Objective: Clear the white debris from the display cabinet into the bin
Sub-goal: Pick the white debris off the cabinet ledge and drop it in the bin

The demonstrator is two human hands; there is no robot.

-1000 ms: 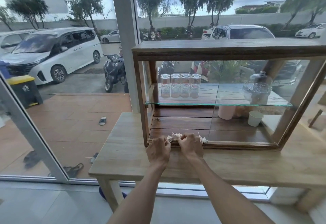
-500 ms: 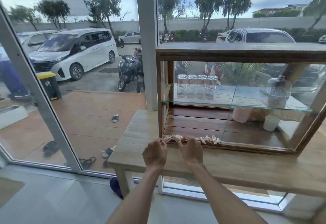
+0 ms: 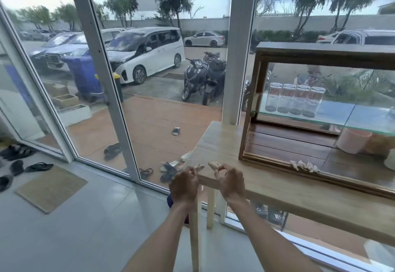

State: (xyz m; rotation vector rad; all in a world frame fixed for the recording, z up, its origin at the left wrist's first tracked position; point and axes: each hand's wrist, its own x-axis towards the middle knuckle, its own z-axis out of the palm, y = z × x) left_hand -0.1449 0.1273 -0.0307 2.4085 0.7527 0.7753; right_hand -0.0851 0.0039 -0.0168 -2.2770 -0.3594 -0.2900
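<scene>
White debris in hand: 2 small clumps of white debris (image 3: 214, 164) are pinched above the worktop's (image 3: 277, 188) left corner, at lower centre of the frame.
Left hand (image 3: 184, 185): fingers are curled almost fully closed, with 1 pale scrap gripped at the fingertips; nothing else is touched.
Right hand (image 3: 232, 183): fingers are bent to a loose claw, and the other scrap is nipped between thumb and fingertips just above the worktop edge.
Reason for the grip: the pieces look light and crumbly, so a fingertip pinch is judged to have been chosen to keep them from scattering while carried.
Debris left behind: a short row of white scraps (image 3: 304, 166) lies on the front sill of the display cabinet (image 3: 320, 54), at right of centre, well apart from both hands.
Cabinet contents: 4 glass jars (image 3: 295, 100) are stood on the glass shelf; a pink cup (image 3: 352, 141) is set on the wooden floor below.
Bin: no indoor bin is shown; only a blue wheeled bin (image 3: 85, 75) is seen outside, at left of centre.
Progress: the clearing is judged partly done.
</scene>
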